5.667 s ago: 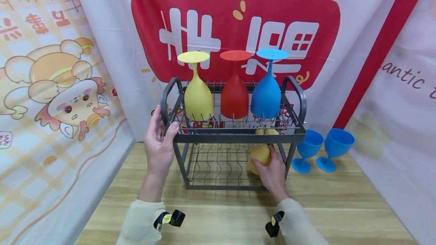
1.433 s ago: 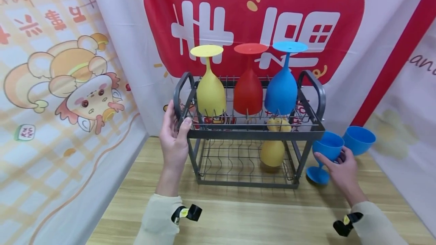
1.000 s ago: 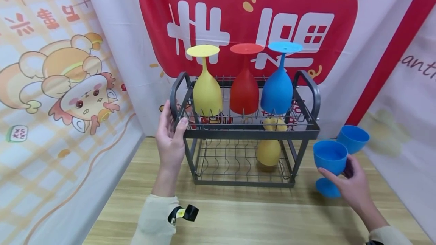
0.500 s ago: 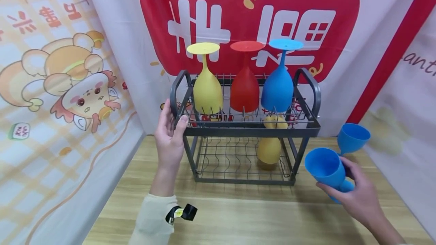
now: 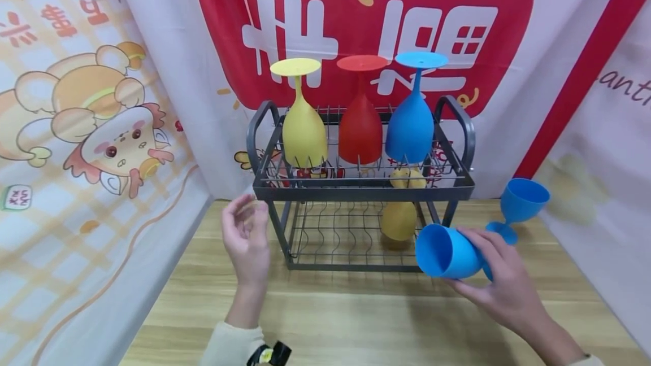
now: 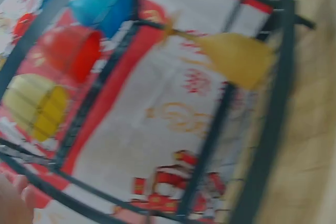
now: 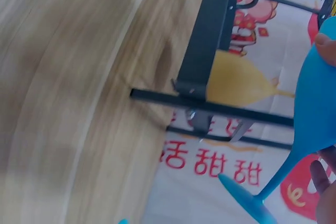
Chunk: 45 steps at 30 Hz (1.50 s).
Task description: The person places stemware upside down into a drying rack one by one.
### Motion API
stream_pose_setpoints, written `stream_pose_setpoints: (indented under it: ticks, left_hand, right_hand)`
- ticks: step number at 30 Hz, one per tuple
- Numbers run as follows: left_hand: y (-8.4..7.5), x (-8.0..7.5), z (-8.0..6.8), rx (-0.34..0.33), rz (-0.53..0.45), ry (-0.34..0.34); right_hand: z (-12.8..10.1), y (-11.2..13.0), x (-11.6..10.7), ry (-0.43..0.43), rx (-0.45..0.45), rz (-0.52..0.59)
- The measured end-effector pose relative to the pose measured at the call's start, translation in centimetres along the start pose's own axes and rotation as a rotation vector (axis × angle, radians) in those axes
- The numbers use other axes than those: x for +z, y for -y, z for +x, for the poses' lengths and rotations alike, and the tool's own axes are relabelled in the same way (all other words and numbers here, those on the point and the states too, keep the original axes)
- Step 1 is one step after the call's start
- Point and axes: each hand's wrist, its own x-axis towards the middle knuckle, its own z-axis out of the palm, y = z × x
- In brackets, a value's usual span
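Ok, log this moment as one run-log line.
right hand: grips tilted blue plastic goblet, mouth toward grey wire dish rack | left hand: off rack, holds nothing | lower tier: yellow plastic goblet

table (image 5: 356,321): light wood
on it: grey wire rack (image 5: 361,188), upright blue goblet (image 5: 519,205) at right

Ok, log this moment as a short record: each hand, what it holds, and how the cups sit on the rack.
right hand: grips a blue goblet tipped on its side, mouth facing left
left hand: open, beside the rack, holding nothing
top tier: yellow goblet, red goblet and blue one, all upside down
lower tier: one yellow goblet
table: second blue goblet upright, right of rack
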Motion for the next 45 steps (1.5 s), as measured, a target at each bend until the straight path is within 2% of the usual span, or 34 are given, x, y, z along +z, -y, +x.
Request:
stream_pose_setpoints:
  ticks: [2, 4, 6, 9, 12, 14, 16, 19, 22, 29, 45]
  left_hand:
    - [1.1, 0.1, -1.7, -0.005, -0.006, -0.020]
    - [2.1, 0.4, -3.4, -0.008, -0.020, 0.021]
    - [2.9, 0.7, -5.0, -0.010, -0.030, 0.131]
    - [3.6, 1.6, -7.0, -0.024, -0.007, 0.348]
    - [3.6, 2.8, -8.4, -0.064, 0.042, 0.575]
    - [3.4, 3.6, -9.2, -0.102, 0.071, 0.697]
    - [3.1, 4.3, -9.8, -0.142, 0.084, 0.790]
    - [2.8, 5.0, -10.3, -0.183, 0.072, 0.866]
    - [2.7, 5.4, -10.5, -0.216, 0.037, 0.886]
    - [2.1, 5.4, -10.2, -0.258, 0.014, 0.864]
    - [1.5, 5.2, -10.3, -0.260, 0.011, 0.835]
  right_hand:
    - [0.2, 0.5, -0.2, 0.014, -0.024, -0.019]
    - [0.4, 1.0, -0.3, 0.034, -0.049, -0.040]
    - [0.7, 1.6, -0.1, 0.055, -0.081, -0.062]
    - [1.3, 2.6, 0.6, 0.070, -0.135, -0.107]
    - [1.7, 3.6, 1.4, 0.073, -0.186, -0.135]
    - [1.8, 4.3, 1.8, 0.072, -0.213, -0.147]
    - [1.9, 4.8, 2.2, 0.071, -0.232, -0.149]
    - [2.0, 5.5, 2.7, 0.071, -0.266, -0.149]
    - [2.0, 6.1, 3.1, 0.078, -0.292, -0.149]
    - [2.0, 6.9, 3.5, 0.071, -0.307, -0.123]
    - [1.4, 7.4, 3.4, 0.081, -0.287, -0.132]
